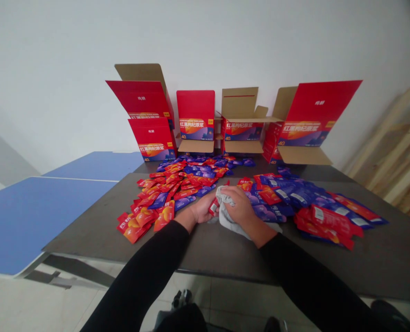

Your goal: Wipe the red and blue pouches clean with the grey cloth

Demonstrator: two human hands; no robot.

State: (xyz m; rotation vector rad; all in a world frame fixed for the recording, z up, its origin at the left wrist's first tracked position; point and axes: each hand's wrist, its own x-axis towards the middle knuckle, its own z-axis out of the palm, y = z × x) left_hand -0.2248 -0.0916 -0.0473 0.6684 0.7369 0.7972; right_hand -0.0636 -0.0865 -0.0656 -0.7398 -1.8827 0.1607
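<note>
Near the front middle of the dark table, my left hand (203, 210) is closed on a red sachet (213, 206), which shows edge-on between my hands. My right hand (238, 206) grips a light grey cloth (225, 216) and presses it against the sachet; the cloth's loose end trails onto the table below the wrist. To the left of my hands lies a loose spread of red sachets (145, 216) and purple sachets (186, 201). On the right, more purple sachets (296, 193) and red sachets (329, 223) lie in overlapping heaps.
Several red printed cartons with raised flaps, among them a left carton (152, 138) and a right carton (303, 131), line the table's back edge. A blue table (69, 198) adjoins on the left. Wooden boards (395, 152) lean at the right. The table's front edge (225, 274) is close.
</note>
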